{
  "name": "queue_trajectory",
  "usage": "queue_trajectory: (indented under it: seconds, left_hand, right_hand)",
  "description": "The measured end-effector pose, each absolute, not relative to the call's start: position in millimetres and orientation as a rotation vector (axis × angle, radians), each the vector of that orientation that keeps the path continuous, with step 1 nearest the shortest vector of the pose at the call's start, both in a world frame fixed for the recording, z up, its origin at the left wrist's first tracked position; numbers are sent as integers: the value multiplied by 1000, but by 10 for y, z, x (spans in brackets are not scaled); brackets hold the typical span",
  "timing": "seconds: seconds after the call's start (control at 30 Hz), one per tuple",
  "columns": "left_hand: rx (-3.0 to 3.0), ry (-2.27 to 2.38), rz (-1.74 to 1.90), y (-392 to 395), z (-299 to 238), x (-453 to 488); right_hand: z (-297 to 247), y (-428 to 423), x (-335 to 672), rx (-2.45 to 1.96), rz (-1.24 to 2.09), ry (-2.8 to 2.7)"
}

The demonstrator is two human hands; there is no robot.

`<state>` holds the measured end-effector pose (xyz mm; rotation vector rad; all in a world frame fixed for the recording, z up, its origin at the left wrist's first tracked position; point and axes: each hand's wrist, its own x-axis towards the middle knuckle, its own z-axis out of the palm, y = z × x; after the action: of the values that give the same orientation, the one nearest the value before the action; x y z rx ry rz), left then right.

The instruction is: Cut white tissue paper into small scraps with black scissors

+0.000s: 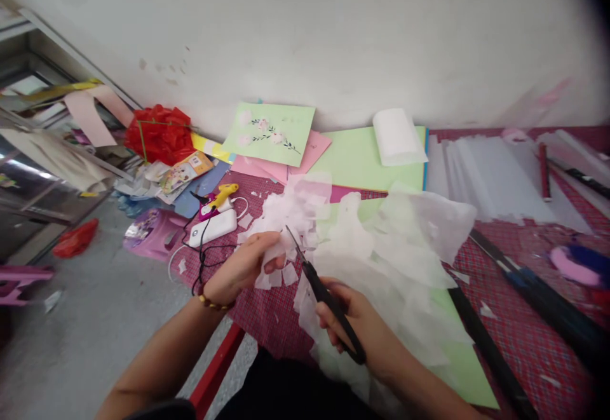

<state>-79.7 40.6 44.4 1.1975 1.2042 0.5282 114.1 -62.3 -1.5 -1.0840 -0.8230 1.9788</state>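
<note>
My left hand (245,266) is closed on a small bunch of pale pink tissue paper (286,213), holding it above the red checked mat (519,331). My right hand (357,326) grips black-handled scissors (324,296), whose blades point up and left into the tissue beside my left fingers. Small cut squares of tissue (281,275) lie just under my left hand. A large crumpled heap of white tissue (400,248) spreads to the right of both hands, over a green paper sheet (464,363).
A yellow glue gun (220,195), a white power bank (212,227) and a black cable lie left of my hands. Coloured paper sheets, a flower card (271,129) and a white roll (398,135) line the wall. Long dark rods (538,293) cross the mat at right. A red bag (159,133) sits far left.
</note>
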Motion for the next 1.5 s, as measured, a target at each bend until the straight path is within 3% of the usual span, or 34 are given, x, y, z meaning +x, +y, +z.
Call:
queue_trajectory:
  seconds: [0.2, 0.6, 1.13, 1.5]
  left_hand:
    - [1101, 1260, 451, 520, 431, -1103]
    - [1074, 1302, 692, 786, 466, -1019]
    - [1007, 1229, 516, 548, 306, -790]
    - [1269, 1273, 321, 607, 515, -1086]
  right_hand:
    - [57, -558, 1187, -1087, 2060, -743]
    - [-222, -636, 1229, -796, 2115, -938]
    - [-125, -627, 1175, -862, 2075, -853]
    - [-171, -643, 1162, -853, 2101, -774]
